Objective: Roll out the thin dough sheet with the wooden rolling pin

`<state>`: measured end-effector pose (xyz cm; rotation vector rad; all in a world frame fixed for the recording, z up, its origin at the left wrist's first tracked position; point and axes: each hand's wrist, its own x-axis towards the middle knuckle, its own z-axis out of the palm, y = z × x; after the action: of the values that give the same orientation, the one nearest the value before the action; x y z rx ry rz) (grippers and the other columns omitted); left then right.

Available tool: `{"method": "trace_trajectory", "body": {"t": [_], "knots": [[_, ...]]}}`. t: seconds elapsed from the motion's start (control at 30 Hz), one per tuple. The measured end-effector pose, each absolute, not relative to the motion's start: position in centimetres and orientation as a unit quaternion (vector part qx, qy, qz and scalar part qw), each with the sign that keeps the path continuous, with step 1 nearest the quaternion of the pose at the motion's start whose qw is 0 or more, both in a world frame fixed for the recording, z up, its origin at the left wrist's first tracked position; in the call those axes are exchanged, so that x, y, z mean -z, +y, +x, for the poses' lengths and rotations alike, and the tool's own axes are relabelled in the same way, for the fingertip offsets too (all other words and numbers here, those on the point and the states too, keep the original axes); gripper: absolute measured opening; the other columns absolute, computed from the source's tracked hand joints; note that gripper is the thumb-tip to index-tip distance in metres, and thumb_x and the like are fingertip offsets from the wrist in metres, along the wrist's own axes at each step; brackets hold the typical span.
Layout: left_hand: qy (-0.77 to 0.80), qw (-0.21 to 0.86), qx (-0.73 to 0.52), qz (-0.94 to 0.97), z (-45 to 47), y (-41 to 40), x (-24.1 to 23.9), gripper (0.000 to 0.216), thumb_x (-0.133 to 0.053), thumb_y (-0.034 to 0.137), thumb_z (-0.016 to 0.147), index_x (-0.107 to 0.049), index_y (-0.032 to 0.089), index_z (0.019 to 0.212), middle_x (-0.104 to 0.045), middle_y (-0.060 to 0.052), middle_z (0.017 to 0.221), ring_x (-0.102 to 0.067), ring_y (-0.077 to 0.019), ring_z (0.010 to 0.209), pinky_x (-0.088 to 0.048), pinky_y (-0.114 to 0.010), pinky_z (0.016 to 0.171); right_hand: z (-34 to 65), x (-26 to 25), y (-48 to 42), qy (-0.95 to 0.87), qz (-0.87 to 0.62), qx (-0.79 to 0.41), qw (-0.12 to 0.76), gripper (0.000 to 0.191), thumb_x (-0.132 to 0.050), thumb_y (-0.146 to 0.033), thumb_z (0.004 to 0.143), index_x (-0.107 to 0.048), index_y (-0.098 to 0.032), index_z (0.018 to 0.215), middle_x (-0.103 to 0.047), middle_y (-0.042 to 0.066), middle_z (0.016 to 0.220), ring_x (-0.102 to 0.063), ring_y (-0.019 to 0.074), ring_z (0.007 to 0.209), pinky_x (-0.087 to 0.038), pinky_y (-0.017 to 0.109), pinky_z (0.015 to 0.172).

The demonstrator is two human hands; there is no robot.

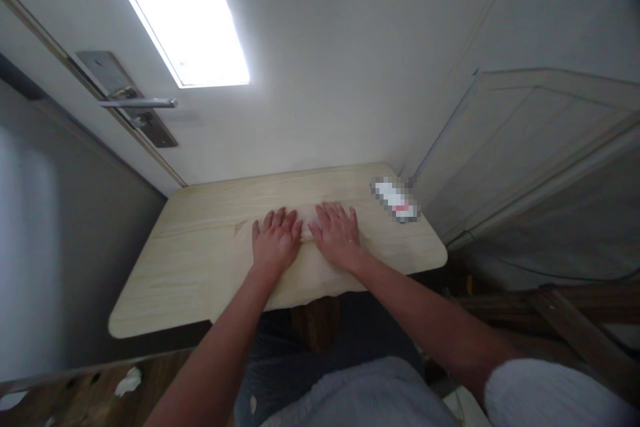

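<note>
My left hand (277,238) lies palm down with its fingers spread on a thin cream sheet (310,270). Beside it, my right hand (337,233) rests flat on the same sheet, fingers apart and thumb toward the left one. A small pale patch (306,229) shows between the two thumbs; what it is I cannot make out. The sheet nearly matches the light wood-grain table (190,240) beneath it and reaches the table's front edge. Whether it is paper or cloth is unclear. Neither hand grips anything.
A blurred-out white object (395,199) lies at the table's back right. Behind stands a white door (320,80) with a metal handle (143,103) and a bright window pane (200,33). Crumpled white paper (129,381) is on the floor, lower left. Wooden beams (565,320) stand at right.
</note>
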<state>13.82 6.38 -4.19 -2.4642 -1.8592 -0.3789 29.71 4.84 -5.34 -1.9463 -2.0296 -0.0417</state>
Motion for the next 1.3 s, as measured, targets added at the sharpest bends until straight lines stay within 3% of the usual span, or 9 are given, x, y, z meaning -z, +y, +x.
{"method": "trace_trajectory", "body": {"t": [0.27, 0.43, 0.7, 1.03, 1.3], "knots": [[-0.548, 0.038, 0.165, -0.819, 12.5, -1.7, 5.7, 0.054, -0.031, 0.045, 0.100, -0.038, 0.023, 0.149, -0.045, -0.009, 0.152, -0.036, -0.0267, 0.143, -0.027, -0.054, 0.114, 30.4, 6.8, -4.0, -0.745, -0.636, 0.039, 0.198, 0.060, -0.033, -0.047, 0.101, -0.037, -0.012, 0.150, -0.040, 0.013, 0.153, -0.029, 0.0290, 0.144, -0.012, 0.053, 0.118], [-0.550, 0.048, 0.174, -0.815, 12.5, -3.4, 6.4, 0.056, -0.033, 0.045, 0.100, -0.033, 0.023, 0.152, -0.042, -0.009, 0.153, -0.033, -0.0265, 0.144, -0.022, -0.056, 0.116, 30.5, 7.3, -5.3, -0.747, -0.629, 0.047, 0.211, 0.060, -0.035, -0.046, 0.101, -0.035, -0.012, 0.150, -0.038, 0.013, 0.154, -0.027, 0.0294, 0.145, -0.012, 0.054, 0.118], [-0.592, 0.037, 0.152, -0.791, 13.3, 2.4, 5.6, 0.054, -0.025, 0.047, 0.100, -0.041, 0.026, 0.147, -0.042, -0.007, 0.154, -0.032, -0.0263, 0.145, -0.015, -0.059, 0.118, 29.6, 6.8, 1.4, -0.728, -0.652, 0.045, 0.205, 0.060, -0.032, -0.050, 0.101, -0.042, -0.013, 0.146, -0.043, 0.013, 0.152, -0.030, 0.0304, 0.142, -0.008, 0.056, 0.117], [-0.612, -0.003, 0.108, -0.784, 13.1, 11.1, 4.7, 0.059, -0.016, 0.052, 0.099, -0.043, 0.027, 0.145, -0.041, -0.007, 0.155, -0.034, -0.0318, 0.141, -0.025, -0.066, 0.111, 28.8, 5.7, 10.6, -0.715, -0.684, 0.001, 0.148, 0.059, -0.030, -0.053, 0.100, -0.043, -0.020, 0.146, -0.043, 0.009, 0.152, -0.032, 0.0334, 0.141, -0.011, 0.060, 0.115], [-0.618, -0.013, 0.121, -0.777, 12.9, 15.2, 4.9, 0.055, -0.017, 0.047, 0.100, -0.051, 0.025, 0.137, -0.048, -0.010, 0.149, -0.041, -0.0306, 0.136, -0.030, -0.068, 0.107, 28.7, 5.1, 15.0, -0.711, -0.692, -0.054, 0.109, 0.062, -0.026, -0.056, 0.099, -0.040, -0.021, 0.148, -0.041, 0.011, 0.153, -0.032, 0.0342, 0.140, -0.017, 0.061, 0.113]]}}
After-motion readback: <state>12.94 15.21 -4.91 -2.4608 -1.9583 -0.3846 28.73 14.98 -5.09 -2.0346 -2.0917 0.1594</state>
